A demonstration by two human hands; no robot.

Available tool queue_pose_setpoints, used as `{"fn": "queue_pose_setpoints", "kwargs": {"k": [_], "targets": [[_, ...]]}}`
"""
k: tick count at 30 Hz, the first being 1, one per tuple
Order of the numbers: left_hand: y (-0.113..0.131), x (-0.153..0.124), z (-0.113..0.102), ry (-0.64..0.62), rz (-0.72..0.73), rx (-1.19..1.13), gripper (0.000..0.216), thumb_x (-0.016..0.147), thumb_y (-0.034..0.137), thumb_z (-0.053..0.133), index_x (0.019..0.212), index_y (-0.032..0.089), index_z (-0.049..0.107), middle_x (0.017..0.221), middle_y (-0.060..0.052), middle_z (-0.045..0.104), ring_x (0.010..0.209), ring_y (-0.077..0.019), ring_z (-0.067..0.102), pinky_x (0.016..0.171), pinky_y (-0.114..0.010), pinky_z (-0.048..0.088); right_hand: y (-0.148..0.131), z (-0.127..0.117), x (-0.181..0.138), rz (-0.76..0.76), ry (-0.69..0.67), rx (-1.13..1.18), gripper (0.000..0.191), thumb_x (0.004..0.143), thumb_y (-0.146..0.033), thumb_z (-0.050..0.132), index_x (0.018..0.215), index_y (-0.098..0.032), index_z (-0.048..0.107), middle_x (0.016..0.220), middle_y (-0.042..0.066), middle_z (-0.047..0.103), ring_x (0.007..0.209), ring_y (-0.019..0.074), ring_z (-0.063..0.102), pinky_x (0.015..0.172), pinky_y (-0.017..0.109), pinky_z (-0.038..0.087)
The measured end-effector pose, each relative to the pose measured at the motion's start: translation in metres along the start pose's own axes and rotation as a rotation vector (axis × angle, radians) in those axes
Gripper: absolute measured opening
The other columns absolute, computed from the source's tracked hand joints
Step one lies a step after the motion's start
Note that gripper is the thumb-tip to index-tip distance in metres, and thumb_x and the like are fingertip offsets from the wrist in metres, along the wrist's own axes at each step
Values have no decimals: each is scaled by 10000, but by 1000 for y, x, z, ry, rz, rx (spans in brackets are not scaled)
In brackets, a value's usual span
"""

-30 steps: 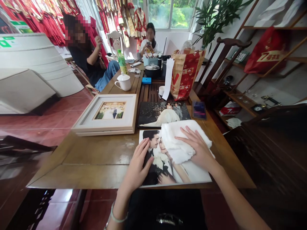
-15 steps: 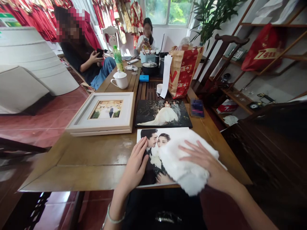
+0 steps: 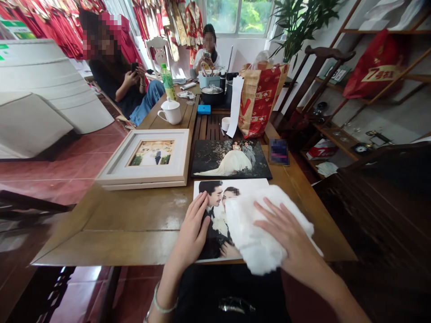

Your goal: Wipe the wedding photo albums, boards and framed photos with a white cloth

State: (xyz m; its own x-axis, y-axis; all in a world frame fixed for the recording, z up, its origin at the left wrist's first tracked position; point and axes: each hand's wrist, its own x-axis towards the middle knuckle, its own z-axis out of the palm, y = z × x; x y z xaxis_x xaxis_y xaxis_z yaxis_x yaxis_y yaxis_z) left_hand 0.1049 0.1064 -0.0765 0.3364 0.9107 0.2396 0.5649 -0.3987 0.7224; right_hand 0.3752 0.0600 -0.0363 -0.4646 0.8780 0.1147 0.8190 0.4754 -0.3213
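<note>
A wedding photo print of a couple in dark and white clothes lies flat at the table's front edge. My left hand rests on its left side, fingers stretched out flat, open. On the print's right half lies a white cloth, bunched and hanging slightly past the front edge. Spread fingers of my right hand press flat on top of this cloth, open rather than gripping. The cloth hides much of the print's right side. Just behind is a second, dark wedding photo panel.
A pale framed photo sits to the left on the wooden table. Farther back stand a lidded white mug, a green bottle and a paper bag. Two people sit beyond, holding phones.
My right hand and the cloth have shifted slightly over the print's right half. My left hand stays in place on the print. The seated person at left has raised their phone.
</note>
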Motion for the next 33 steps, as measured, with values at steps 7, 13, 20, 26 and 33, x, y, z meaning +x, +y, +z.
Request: {"fn": "queue_pose_setpoints", "kwargs": {"k": [7,13,20,26,33], "targets": [[-1,1,-4,-56,1,-20,503,1006,247,341,1501,305,267,1591,-26,264,1478,-216,186,1206,-470,205,-21,4,-35,20,2,20,299,831,-298,518,1104,-254,630,1515,53,398,1439,311,230,1143,579,181],[-2,2,-6,-57,31,-26,493,1004,242,346,1492,290,291,1581,-46,284,1472,-226,205,1202,-486,212,17,4,35,130,55,9,529,642,-103,507,1152,-181,621,1483,95,442,1431,302,255,1157,591,147],[-2,1,-2,-18,13,-15,480,1004,249,343,1483,269,313,1569,-64,307,1463,-227,228,1198,-495,216,32,5,75,201,107,-2,675,553,-39,462,1203,-158,598,1464,106,468,1425,291,274,1154,591,163],[0,0,0,-3,-11,-34,485,1004,252,346,1487,284,310,1573,-54,303,1466,-234,226,1196,-508,219,-13,10,3,96,35,-32,597,597,-66,475,1157,-217,617,1542,73,344,1458,300,163,1150,623,122],[0,1,-4,-27,-7,-49,489,1004,258,349,1489,308,309,1577,-33,303,1469,-233,224,1195,-476,239,-33,12,-30,25,-42,5,491,683,-169,534,1161,-245,611,1550,82,318,1448,352,171,1113,673,151]]}}
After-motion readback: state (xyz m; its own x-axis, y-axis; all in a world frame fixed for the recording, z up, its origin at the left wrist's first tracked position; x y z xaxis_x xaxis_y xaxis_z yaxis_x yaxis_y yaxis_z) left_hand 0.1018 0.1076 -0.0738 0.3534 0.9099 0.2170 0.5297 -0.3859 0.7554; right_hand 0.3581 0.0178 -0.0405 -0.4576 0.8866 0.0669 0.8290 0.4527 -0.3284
